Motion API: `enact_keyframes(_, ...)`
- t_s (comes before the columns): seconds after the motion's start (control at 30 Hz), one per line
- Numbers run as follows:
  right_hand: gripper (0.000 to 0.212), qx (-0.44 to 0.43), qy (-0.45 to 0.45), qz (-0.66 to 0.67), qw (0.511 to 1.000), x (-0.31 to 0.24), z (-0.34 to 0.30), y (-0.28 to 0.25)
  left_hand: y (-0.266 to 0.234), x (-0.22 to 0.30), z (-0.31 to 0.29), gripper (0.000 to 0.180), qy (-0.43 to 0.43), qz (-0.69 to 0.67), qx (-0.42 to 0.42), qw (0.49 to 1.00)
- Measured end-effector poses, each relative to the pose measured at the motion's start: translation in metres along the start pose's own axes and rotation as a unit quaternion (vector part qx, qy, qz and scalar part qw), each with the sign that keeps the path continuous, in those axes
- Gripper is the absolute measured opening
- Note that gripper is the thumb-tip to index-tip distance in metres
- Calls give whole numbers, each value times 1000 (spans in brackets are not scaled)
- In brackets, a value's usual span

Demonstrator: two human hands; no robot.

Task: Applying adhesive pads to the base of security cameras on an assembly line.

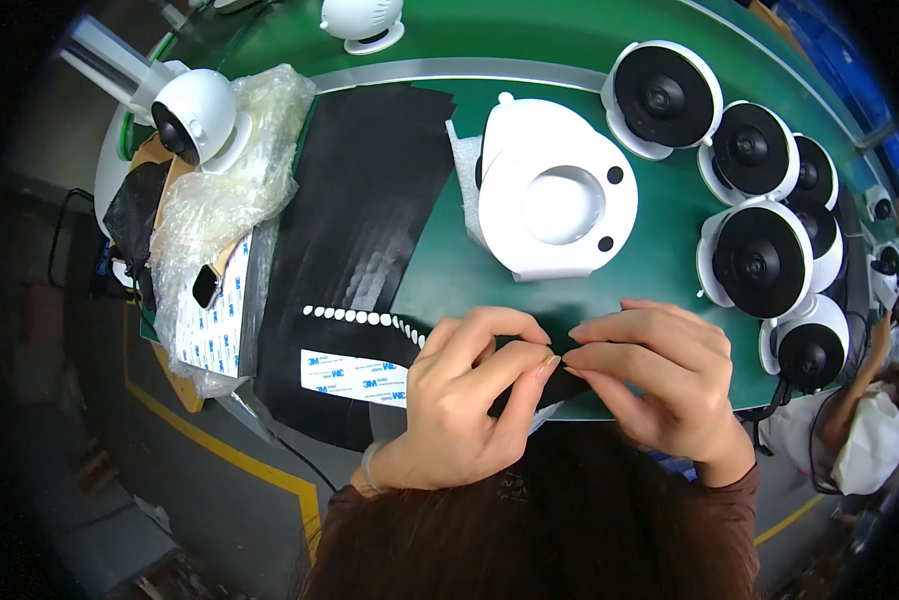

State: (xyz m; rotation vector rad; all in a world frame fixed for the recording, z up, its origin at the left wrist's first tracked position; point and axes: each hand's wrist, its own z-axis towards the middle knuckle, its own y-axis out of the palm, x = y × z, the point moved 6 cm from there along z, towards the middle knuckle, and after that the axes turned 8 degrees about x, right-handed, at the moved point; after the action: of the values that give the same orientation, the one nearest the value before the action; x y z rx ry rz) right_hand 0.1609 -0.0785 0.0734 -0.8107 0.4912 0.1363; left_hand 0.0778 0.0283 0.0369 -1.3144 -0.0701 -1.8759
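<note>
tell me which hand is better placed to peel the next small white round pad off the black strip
Right, probably. The right hand has its fingertips pinched at the black strip where both hands meet, while the left hand grips and steadies it. The row of small white round pads lies left.

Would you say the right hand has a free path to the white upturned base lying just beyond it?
Probably yes: the white base lies just beyond the right hand over bare green table, though both hands are pinching a black strip.
</note>
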Motion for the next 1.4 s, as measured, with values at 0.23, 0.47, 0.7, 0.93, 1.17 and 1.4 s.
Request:
enact_keyframes(0.23,13,-53,6,-17,998,3,9,6,5,-5,-1,8,-20,-6,-9,1000)
enact_keyframes(0.47,15,-12,-70,-51,996,-4,7,10,1,-12,0,4,-42,-54,10,998)
enact_keyframes(0.7,14,-48,-38,-17,998,-2,14,11,-3,-13,3,3,-24,-55,-10,998)
enact_keyframes(0.93,5,49,6,36,998,2,32,-17,-9,-14,9,3,-28,-3,87,996)
enact_keyframes(1.17,8,97,64,15,993,27,73,6,3,-19,2,1,-33,-15,77,996)
enact_keyframes(1.4,6,93,118,40,988,29,75,15,2,-16,3,2,14,4,76,997)
